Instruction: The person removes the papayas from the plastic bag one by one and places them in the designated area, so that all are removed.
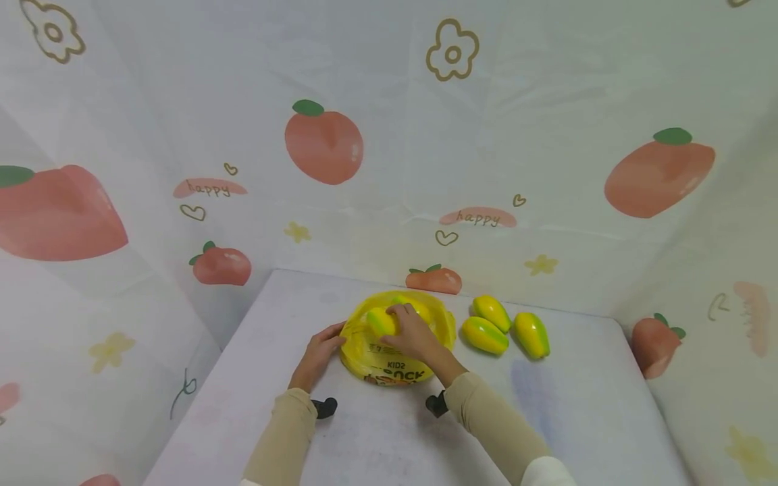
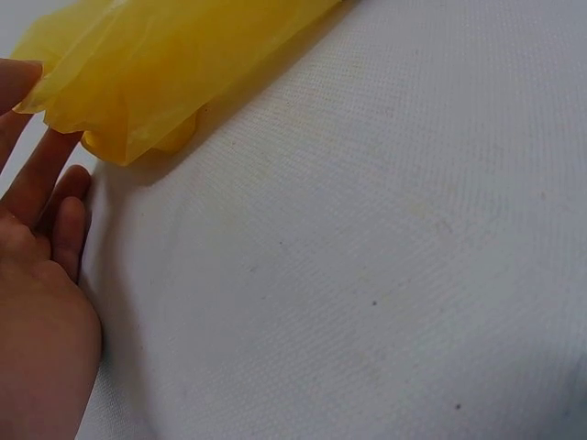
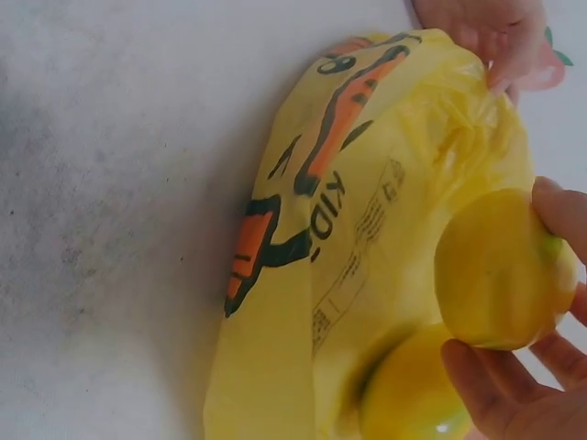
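Observation:
A yellow plastic bag point(image 1: 358, 361) with printed letters lies on the table, its mouth spread open. My left hand point(image 1: 320, 354) pinches the bag's left rim between thumb and fingers; in the left wrist view the thumb lies over the thin plastic. My right hand point(image 1: 415, 334) grips a yellow-green mango point(image 3: 495, 270) over the bag's opening. Beneath it, a second mango point(image 3: 413, 390) rests inside the bag. To the right of the bag lie three more mangoes: an upper one point(image 1: 491, 312), a lower one point(image 1: 484, 335) and a right one point(image 1: 531, 335).
The white table point(image 1: 583, 405) is enclosed by a fabric backdrop point(image 1: 389, 81) printed with fruit, flowers and hearts. Black wrist straps or mounts point(image 1: 326, 407) show beside both sleeves.

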### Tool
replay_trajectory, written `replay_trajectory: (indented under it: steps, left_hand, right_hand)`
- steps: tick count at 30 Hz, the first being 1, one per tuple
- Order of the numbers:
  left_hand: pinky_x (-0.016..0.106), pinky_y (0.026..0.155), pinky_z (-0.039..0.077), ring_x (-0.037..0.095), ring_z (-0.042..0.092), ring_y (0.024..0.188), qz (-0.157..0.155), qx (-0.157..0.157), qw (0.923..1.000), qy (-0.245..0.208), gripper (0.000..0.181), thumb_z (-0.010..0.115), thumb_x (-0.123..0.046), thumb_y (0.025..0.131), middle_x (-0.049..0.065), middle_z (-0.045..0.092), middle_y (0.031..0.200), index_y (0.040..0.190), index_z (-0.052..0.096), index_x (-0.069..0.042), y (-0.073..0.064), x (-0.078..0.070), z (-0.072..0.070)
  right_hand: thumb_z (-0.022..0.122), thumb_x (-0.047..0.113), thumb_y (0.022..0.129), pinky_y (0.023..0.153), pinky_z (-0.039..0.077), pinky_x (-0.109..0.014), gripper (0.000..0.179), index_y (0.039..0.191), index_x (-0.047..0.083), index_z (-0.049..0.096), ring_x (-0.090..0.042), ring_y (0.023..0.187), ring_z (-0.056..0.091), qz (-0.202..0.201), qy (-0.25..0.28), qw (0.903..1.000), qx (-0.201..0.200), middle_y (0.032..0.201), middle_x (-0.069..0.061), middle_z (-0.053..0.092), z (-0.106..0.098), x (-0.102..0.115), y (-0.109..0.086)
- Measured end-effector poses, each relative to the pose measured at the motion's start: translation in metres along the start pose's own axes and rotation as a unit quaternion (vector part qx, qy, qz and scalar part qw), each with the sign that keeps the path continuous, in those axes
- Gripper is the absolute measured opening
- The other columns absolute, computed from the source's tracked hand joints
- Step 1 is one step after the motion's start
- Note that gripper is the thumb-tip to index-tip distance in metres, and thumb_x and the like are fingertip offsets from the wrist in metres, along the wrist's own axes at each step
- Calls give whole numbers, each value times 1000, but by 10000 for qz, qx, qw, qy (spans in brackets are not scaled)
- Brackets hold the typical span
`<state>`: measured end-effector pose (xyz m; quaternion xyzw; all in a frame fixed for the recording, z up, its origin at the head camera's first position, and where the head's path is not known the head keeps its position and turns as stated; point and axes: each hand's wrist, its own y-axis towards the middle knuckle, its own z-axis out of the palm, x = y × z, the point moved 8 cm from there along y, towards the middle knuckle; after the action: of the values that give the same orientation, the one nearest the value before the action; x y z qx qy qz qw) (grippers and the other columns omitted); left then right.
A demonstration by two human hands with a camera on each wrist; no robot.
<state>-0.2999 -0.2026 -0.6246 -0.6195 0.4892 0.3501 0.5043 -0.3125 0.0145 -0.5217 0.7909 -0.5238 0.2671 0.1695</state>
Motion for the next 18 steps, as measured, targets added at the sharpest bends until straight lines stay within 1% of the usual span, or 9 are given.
replay_trajectory:
  steps: [3, 9, 14, 18]
  left_hand:
    - [56, 128, 25, 29, 37, 153, 7, -19, 10000, 15, 49, 56, -28, 98, 3, 52, 156, 146, 57, -21, -1, -1, -1]
    - [57, 128, 24, 29, 36, 153, -65, 47, 10000, 0, 49, 56, -28, 98, 1, 51, 157, 146, 56, -23, -1, 1, 1]
    - [57, 128, 24, 30, 36, 153, -56, 73, 10000, -30, 49, 56, -27, 98, 3, 50, 158, 147, 56, -22, 1, 2, 1]
    - [56, 128, 24, 29, 36, 153, -94, 32, 9999, -106, 49, 57, -25, 98, 3, 51, 157, 146, 57, -21, 1, 1, -1]
  right_hand:
    - [78, 32, 90, 105, 53, -43, 61, 140, 11, 51, -25, 114, 58, -151, -2, 9999, -40, 137, -13, 53, -2, 4, -2]
    - [79, 33, 88, 107, 52, -44, 60, 138, 10, 53, -25, 116, 58, -394, -73, 9991, -162, 135, -12, 55, -10, 9, -13]
    - [79, 35, 88, 111, 50, -45, 62, 139, 11, 52, -25, 123, 56, -301, 26, 9993, -235, 138, -10, 53, -22, 3, -23]
    - [79, 34, 88, 110, 50, -46, 63, 140, 12, 51, -25, 123, 56, -231, 154, 9991, -322, 140, -11, 52, -32, -3, -31]
